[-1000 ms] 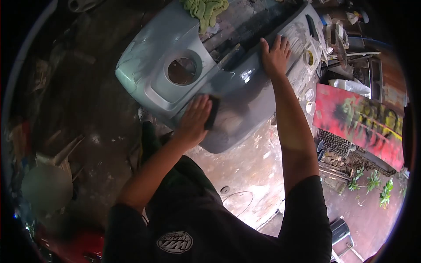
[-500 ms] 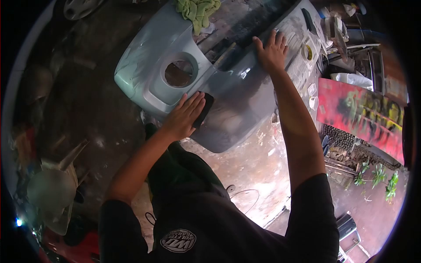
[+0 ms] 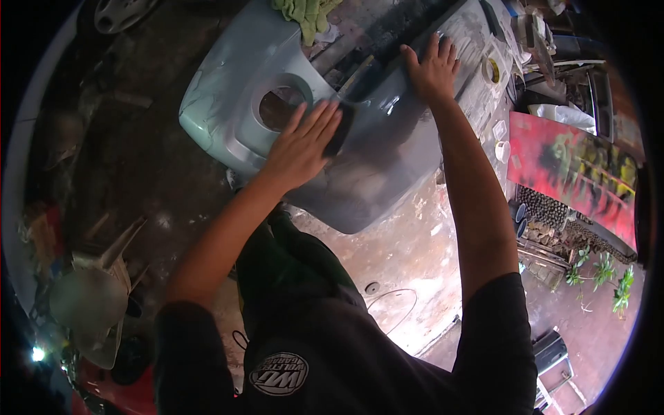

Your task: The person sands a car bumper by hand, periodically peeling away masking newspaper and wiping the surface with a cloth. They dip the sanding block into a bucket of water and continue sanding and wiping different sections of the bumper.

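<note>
A grey car bumper [image 3: 373, 173] with a round lamp opening lies in front of me, its surface streaked and dull in places. My left hand [image 3: 304, 144] presses a black sanding pad [image 3: 342, 128] flat against it, just right of the round opening. Most of the pad is hidden beneath the fingers. Farther up on the right, my right hand [image 3: 434, 75] rests on the bumper's upper edge with fingers spread and nothing in it. A crumpled green cloth [image 3: 306, 15] drapes over the bumper's far part.
Right of the bumper are a yellow tape roll [image 3: 492, 70] and a small white container [image 3: 503, 150]. Beyond them stands a red, paint-smeared panel [image 3: 539, 149]. A round-topped stool [image 3: 88, 301] is at lower left. A thin cable [image 3: 415, 299] curls on the floor.
My left hand has slid the black sanding pad up and slightly right along the bumper, toward the round opening's right side. My right hand stays on the upper edge. The view has shifted slightly.
</note>
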`<state>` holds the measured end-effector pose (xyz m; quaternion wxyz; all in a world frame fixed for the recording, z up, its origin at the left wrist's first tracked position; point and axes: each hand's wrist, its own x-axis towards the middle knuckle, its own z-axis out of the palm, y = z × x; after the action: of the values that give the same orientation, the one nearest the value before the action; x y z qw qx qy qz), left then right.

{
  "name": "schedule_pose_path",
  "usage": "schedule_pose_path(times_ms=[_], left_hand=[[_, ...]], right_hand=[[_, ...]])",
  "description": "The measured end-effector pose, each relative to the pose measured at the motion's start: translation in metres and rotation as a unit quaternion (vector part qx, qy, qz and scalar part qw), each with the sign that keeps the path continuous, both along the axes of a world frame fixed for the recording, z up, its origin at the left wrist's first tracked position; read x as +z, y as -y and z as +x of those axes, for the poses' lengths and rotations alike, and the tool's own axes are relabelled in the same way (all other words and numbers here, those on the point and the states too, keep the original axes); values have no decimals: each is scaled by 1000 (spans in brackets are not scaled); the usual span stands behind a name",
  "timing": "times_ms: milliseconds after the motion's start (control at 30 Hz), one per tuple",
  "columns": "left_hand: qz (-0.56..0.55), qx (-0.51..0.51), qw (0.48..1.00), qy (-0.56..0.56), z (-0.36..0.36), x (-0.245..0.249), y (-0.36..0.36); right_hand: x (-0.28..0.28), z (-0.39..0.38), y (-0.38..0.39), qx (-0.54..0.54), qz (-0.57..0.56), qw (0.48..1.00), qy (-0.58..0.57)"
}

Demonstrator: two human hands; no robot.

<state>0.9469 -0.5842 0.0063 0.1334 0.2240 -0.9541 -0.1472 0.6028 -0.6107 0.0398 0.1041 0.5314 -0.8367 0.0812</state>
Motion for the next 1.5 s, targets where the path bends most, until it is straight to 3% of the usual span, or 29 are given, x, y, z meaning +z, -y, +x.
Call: schedule_pose_path(times_ms=[100, 300, 467, 633, 833, 933, 1067, 1167, 1300, 1400, 1500], left_hand=[[8, 33, 999, -43, -29, 0, 3], [16, 25, 999, 28, 33, -7, -32], [13, 65, 997, -47, -35, 0, -4], [45, 28, 997, 48, 39, -13, -37], [31, 57, 997, -52, -30, 2, -7], [49, 14, 996, -69, -12, 2, 1], [64, -28, 997, 15, 47, -19, -15], [33, -7, 998, 43, 15, 7, 10], [27, -34, 999, -10, 4, 3, 38], [31, -58, 993, 100, 39, 6, 26], [17, -55, 997, 42, 24, 4, 32]], right_hand=[[2, -3, 0, 2, 6, 1000, -4], [2, -2, -1, 0, -3, 1000, -8], [-1, -5, -1, 4, 3, 1000, -7], [-3, -5, -2, 6, -3, 1000, -3], [2, -2, 0, -6, 11, 1000, -3], [1, -3, 0, -4, 8, 1000, -1], [0, -3, -1, 1, -3, 1000, -4], [0, -1, 1, 2, -6, 1000, 0], [-1, -4, -3, -2, 4, 1000, -4], [-3, -7, -1, 3, 3, 1000, -4], [-5, -9, -3, -2, 10, 1000, -9]])
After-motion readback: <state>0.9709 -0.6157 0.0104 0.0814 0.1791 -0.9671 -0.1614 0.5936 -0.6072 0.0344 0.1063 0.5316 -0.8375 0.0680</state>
